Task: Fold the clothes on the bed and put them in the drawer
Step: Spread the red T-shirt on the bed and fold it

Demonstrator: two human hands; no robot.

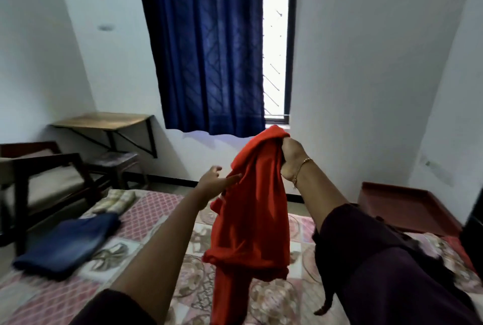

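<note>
My right hand (288, 157) is raised in front of me, fingers curled tight around the top of a red garment (251, 209), which hangs down in loose folds over the bed (146, 220). My left hand (213, 179) reaches forward with fingers straight and relaxed, its fingertips touching the garment's left edge just below my right hand. On the bed to the left lie folded blue jeans (68, 242), and beyond them, farther away, a folded pale checked cloth (116, 202). A reddish-brown drawer (407, 207) sits open at the far right. A blue curtain (206, 45) hangs ahead.
</note>
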